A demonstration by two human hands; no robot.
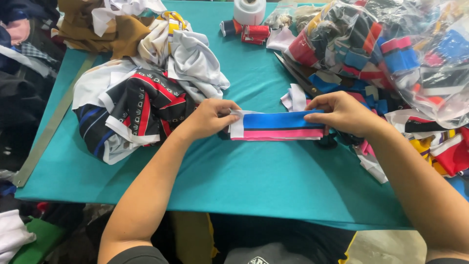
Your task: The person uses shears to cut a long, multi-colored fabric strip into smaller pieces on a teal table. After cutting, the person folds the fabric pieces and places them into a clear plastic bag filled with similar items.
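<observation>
A folded knit band [278,125], blue on top with a black line and a pink stripe below, is stretched flat just above the teal table [254,181]. My left hand [211,117] pinches its white left end. My right hand [342,112] grips its right end from above. Both hands hold the band taut between them near the table's middle.
A heap of white, black, red and mustard fabric pieces [141,93] lies at the left. Clear plastic bags of coloured knit bands [391,54] crowd the right. Thread spools [249,32] and a white roll [249,10] stand at the back. A metal ruler [49,127] lies along the left edge.
</observation>
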